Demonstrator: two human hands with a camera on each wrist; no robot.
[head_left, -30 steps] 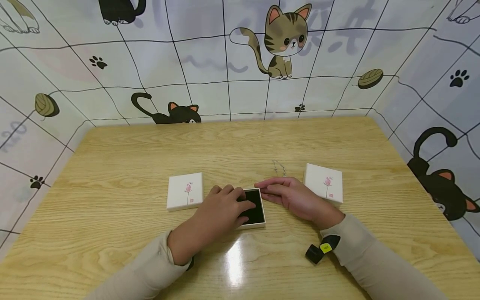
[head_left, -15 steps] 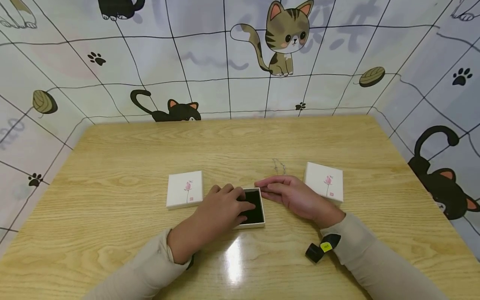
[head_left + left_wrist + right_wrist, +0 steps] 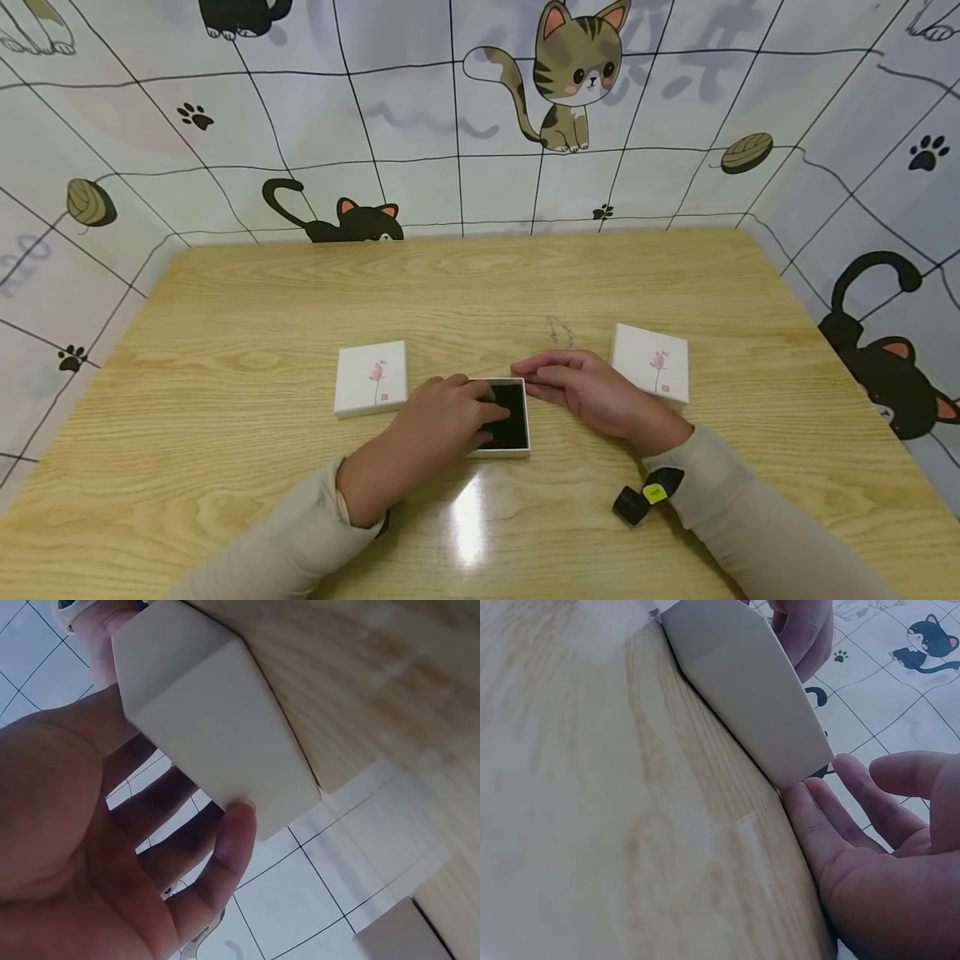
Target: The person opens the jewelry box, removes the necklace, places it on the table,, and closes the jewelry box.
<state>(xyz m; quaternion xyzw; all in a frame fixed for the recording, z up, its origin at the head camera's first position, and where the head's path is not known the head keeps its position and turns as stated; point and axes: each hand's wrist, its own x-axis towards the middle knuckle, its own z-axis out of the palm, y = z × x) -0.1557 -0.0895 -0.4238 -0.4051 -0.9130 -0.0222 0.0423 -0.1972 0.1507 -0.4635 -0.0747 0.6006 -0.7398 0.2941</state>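
A small white box (image 3: 504,453) without its lid sits at the table's middle, showing a black lining (image 3: 510,417). Over its left part lies my left hand (image 3: 438,425), thumb and forefinger spread inside above the lining. In the left wrist view, one fingertip of this hand touches the outer wall of the white box (image 3: 225,735). My right hand (image 3: 581,392) rests side-on at the box's far right corner. The right wrist view shows its straight fingertips against the box's end (image 3: 742,690). Just beyond that hand lies a thin silver chain (image 3: 561,333), partly hidden by it.
One white square box top with a pink flower print (image 3: 371,377) lies left of the box. Another white flower-print box (image 3: 651,362) lies to the right, close behind the right wrist. Cat-print sheeting (image 3: 420,192) borders the wooden table (image 3: 247,333).
Both hands keep nearly the same place at the box. The far left fingers have lowered a little over the rim. The head view has shifted slightly.
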